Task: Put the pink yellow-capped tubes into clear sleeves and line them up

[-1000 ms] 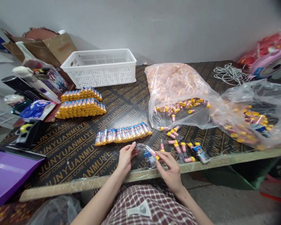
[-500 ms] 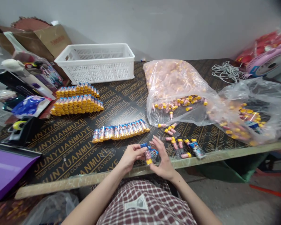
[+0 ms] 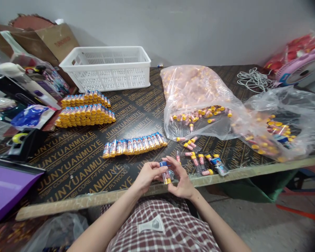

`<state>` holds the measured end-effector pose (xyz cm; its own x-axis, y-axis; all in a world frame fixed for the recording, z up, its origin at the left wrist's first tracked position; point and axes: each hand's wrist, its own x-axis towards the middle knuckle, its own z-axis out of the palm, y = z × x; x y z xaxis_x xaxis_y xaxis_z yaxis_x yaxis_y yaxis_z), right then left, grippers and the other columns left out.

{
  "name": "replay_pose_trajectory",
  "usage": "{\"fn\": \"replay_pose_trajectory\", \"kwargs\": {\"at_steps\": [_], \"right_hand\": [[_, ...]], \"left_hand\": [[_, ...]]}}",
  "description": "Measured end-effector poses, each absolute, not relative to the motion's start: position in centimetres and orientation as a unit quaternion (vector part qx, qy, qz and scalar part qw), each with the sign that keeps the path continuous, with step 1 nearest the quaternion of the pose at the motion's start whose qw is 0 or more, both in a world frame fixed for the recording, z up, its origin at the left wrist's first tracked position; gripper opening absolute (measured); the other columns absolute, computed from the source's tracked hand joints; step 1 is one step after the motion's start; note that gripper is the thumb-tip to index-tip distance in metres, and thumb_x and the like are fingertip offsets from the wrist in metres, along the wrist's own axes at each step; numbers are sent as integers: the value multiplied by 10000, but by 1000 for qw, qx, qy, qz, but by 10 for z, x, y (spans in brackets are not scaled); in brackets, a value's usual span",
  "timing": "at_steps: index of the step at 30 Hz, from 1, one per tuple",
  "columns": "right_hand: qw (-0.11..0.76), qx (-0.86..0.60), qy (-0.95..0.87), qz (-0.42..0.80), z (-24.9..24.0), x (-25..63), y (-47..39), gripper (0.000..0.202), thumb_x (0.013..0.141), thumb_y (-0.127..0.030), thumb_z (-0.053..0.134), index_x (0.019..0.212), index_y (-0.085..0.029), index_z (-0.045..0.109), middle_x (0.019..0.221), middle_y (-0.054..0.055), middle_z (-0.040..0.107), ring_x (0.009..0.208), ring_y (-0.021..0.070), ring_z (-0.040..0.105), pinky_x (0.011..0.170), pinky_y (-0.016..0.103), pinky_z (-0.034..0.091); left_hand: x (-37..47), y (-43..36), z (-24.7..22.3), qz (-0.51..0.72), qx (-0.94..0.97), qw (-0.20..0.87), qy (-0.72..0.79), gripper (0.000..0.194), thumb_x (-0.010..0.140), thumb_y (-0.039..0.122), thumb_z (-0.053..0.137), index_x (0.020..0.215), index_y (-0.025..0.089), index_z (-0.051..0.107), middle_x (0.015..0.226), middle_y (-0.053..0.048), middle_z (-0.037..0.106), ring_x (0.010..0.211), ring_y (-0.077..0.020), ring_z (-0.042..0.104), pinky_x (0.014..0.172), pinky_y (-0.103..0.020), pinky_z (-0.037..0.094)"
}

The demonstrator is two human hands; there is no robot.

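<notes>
A purple dustpan [image 3: 10, 196] at lower left, stacked yellow-capped tubes [image 3: 85, 112] and a white slatted basket [image 3: 109, 76] at upper left, a row of labelled tubes [image 3: 135, 144] at centre, and loose tubes [image 3: 196, 162] below a clear plastic bag [image 3: 199, 85] at right share the tabletop. At lower centre, the left hand [image 3: 147, 176] pinches a clear tube [image 3: 167, 179], yellow end downward, while the half-open right hand [image 3: 182, 181] curves beside it, contact unclear. Both forearms angle inward from the bottom edge.

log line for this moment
left hand: holds yellow-capped tube; right hand: beside tube, contact unclear; labelled tube row: beyond hands; white slotted basket: back left
</notes>
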<state>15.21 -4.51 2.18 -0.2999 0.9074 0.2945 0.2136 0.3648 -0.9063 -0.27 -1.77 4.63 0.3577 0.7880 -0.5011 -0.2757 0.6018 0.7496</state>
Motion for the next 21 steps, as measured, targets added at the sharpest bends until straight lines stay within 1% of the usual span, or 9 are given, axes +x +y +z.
{"fn": "replay_pose_trajectory", "kwargs": {"at_steps": [10, 16, 19, 21], "right_hand": [[450, -382, -692, 416, 21, 152, -46, 861, 584, -43, 470, 1392, -223, 233, 1364, 105, 426, 1221, 247, 469, 1023, 411, 409], [459, -376, -686, 421, 19, 150, -45, 872, 584, -35, 493, 1394, -222, 231, 1368, 109, 421, 1229, 257, 457, 1010, 412, 423], [453, -369, -686, 434, 21, 148, -44, 871, 619, -36, 514, 1404, -243, 199, 1377, 105, 409, 1231, 256, 453, 1016, 426, 412], [442, -369, -689, 440, 22, 148, -43, 881, 662, -62, 551, 1419, -267, 148, 1420, 104, 347, 1241, 259, 439, 1025, 451, 393]], "left_hand": [[-2, -19, 46, 346, 279, 772, 454, 359, 517, 368, 811, 649, 98, 614, 619, -32, 615, 546, -118, 581, 518, -228, 472], [-3, -20, 44, 350, 270, 776, 450, 386, 504, 389, 814, 608, 107, 572, 602, -20, 612, 527, -110, 577, 507, -218, 456], [-1, -22, 44, 357, 265, 768, 461, 400, 493, 408, 811, 613, 112, 572, 585, -17, 614, 501, -106, 567, 504, -223, 451], [-5, -19, 45, 372, 278, 746, 477, 401, 483, 419, 808, 610, 117, 577, 562, -15, 613, 477, -104, 554, 493, -223, 441]]}}
